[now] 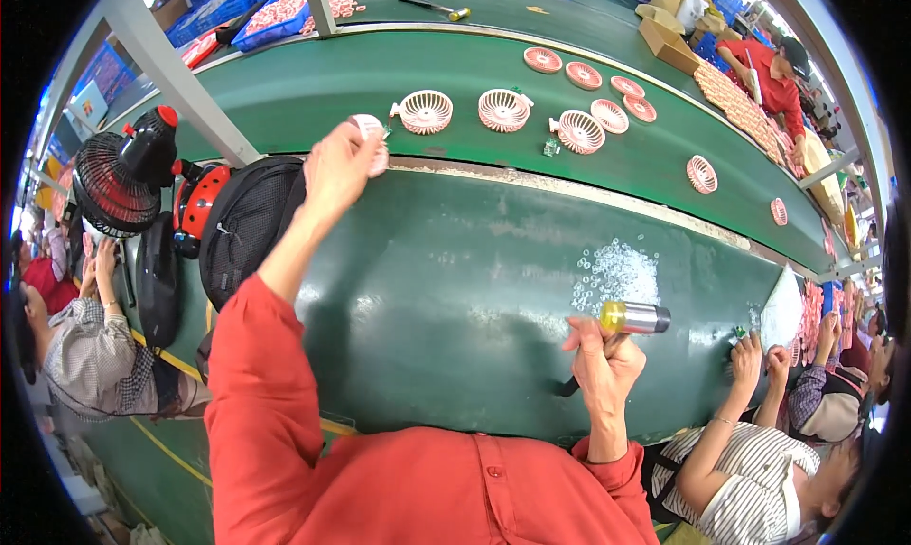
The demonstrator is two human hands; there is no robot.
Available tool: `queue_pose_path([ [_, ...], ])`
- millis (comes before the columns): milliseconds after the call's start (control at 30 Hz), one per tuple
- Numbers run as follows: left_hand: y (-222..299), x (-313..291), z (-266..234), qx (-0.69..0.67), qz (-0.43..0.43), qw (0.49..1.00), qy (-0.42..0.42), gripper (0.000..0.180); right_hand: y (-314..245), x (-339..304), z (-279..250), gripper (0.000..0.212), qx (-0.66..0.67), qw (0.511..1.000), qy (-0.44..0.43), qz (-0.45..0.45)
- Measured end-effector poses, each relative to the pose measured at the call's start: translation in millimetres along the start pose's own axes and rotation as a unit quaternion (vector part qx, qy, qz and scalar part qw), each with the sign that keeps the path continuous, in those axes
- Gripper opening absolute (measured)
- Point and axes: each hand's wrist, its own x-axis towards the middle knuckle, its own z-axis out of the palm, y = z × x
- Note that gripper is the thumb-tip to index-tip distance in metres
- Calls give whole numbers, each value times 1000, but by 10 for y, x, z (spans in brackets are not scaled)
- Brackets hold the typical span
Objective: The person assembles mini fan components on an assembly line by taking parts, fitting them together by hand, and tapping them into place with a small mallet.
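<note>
My left hand (340, 170) is stretched out to the near edge of the green conveyor belt (455, 59). Its fingers are closed on a pale pink-and-white plastic fan part (378, 156), partly hidden by the hand. Close by on the belt lie white fan housings (426, 112), slatted like cages, some with small green circuit boards (551, 147) beside them. Over the green worktable (427, 289), my right hand (607, 367) grips a hammer (638, 317) with a yellow and silver head. Just beyond the hammer, small clear rings (617, 272) are heaped on the tabletop.
Pink round grilles (543, 60) lie farther along the belt. At the left stand a black fan (119, 170), a red ladybird-patterned item (201, 208) and a black mesh bag (249, 227). Co-workers sit on both sides; one's hand (746, 360) reaches the table's right end. Another hammer (436, 9) lies beyond.
</note>
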Motion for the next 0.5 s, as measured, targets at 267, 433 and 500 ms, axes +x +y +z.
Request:
queue_pose_path([
  [267, 950, -1385, 212, -564, -137, 768, -271, 24, -132, 174, 272, 18, -157, 978, -134, -12],
  [433, 1190, -1580, 145, -621, -210, 648, -388, 34, -10, 150, 233, 45, -120, 978, -148, 86],
  [500, 1104, -1620, 115, -601, -168, 681, -384, 31, 0, 156, 180, 34, -105, 981, -123, 108],
])
